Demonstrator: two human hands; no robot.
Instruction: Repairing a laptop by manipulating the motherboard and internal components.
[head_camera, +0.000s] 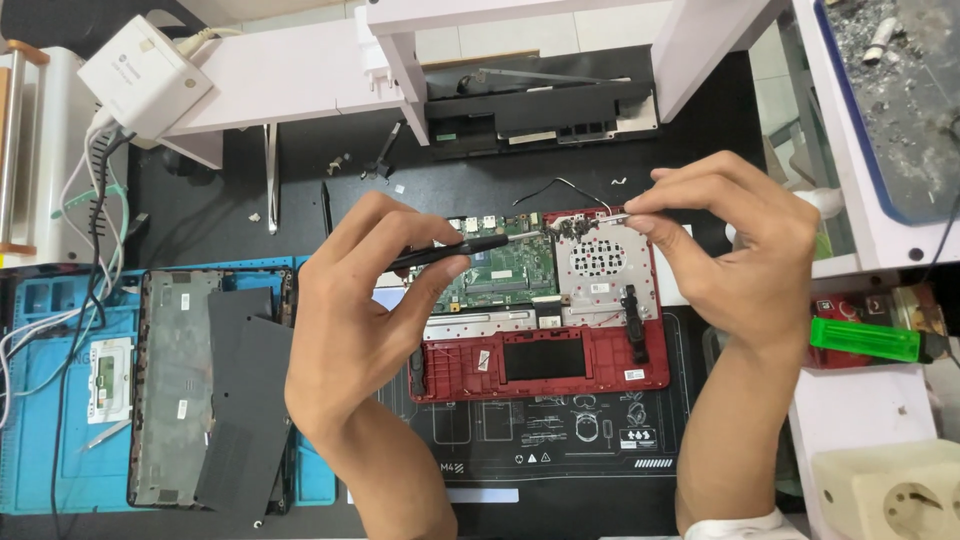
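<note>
Small white rectangular labels noted on the red laptop base, lower right. Another white sticker seen on the grey cover panel, left. White icon markings printed on the black mat.

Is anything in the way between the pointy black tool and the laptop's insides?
Nothing visible is. The left hand holds the black tool, and its tip reaches the open red laptop beside the green circuit board. The right hand pinches a small metal piece at the far corner, clear of that tip.

place: electronics repair workshop | evid: opened red laptop, black work mat, blue mat, parts
</note>
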